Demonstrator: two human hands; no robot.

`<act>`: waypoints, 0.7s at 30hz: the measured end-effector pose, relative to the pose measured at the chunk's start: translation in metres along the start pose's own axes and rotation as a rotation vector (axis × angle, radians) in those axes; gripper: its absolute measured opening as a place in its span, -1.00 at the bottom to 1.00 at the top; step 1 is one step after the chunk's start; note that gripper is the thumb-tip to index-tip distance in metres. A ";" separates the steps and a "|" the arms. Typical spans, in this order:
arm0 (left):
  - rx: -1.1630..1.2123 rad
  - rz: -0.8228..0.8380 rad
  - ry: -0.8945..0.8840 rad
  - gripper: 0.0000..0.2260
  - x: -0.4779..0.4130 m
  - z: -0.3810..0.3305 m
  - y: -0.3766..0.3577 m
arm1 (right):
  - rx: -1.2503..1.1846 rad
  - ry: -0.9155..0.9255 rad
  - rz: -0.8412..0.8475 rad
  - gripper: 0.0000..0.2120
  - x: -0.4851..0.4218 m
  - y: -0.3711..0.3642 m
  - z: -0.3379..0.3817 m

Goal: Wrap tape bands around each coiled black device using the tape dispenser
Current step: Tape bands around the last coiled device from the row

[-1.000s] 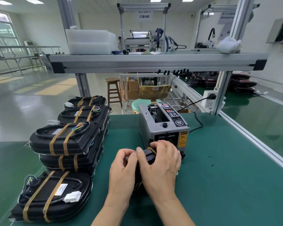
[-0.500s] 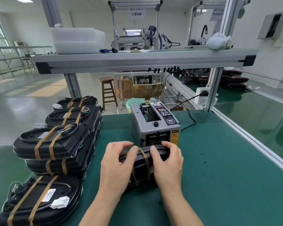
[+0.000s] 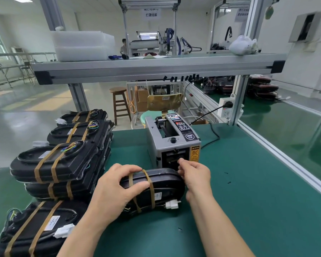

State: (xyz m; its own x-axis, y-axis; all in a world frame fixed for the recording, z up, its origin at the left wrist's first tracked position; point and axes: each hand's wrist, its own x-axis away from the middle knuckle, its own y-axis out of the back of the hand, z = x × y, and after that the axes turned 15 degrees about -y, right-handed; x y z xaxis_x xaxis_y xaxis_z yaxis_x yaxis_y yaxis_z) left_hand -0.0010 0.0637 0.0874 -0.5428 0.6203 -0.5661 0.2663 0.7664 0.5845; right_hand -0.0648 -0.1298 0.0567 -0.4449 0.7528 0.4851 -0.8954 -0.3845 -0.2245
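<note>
Stacks (image 3: pixel 63 164) of black devices at far left on the green surface (image 3: pixel 248 201), piled several high in a row running away from the camera. Two tan bands round each one, coloured wire loops on the top ones. Nearest the camera, a near device (image 3: pixel 35 232) lying just in front of the stacks, also double-banded, with a white label and a white plug on top.

Next, left hand (image 3: pixel 115 190): grips the left end of the device (image 3: pixel 167 182), fingers (image 3: pixel 124 167) curled over its far upper edge, thumb laid across the near face and touching the bands (image 3: pixel 151 190). Device lying lengthwise, left to right, on the surface just in front of the dispenser (image 3: pixel 172 143). Two bands side by side round its left-middle part; a white label and a white connector (image 3: pixel 171 204) on the near side, right of the bands.

Behind the device, the grey dispenser, upright, with a black knob on top and a yellow caution label at the front right corner.

Right hand (image 3: pixel 195 175) above the right end of the device, raised to the outlet (image 3: pixel 171 160). Thumb and forefinger drawn together there, other fingers curled. Cannot tell whether any tape lies between them.

Further right, a black cord (image 3: pixel 214 134) running from behind the dispenser to a white socket (image 3: pixel 225 108) on a frame post.
</note>
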 end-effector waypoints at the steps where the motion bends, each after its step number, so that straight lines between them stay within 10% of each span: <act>1: -0.003 0.018 0.000 -0.74 0.001 0.000 0.002 | -0.011 -0.005 -0.011 -0.84 -0.001 -0.002 0.001; 21: -0.343 0.142 -0.256 -0.79 -0.006 -0.023 -0.008 | -0.136 0.048 0.007 -0.89 0.026 -0.003 0.007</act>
State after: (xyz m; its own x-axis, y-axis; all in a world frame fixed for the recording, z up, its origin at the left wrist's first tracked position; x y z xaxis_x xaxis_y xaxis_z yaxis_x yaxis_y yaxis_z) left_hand -0.0185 0.0504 0.0993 -0.2942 0.7699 -0.5663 0.0216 0.5978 0.8014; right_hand -0.0732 -0.1125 0.0758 -0.4485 0.7763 0.4430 -0.8850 -0.3164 -0.3415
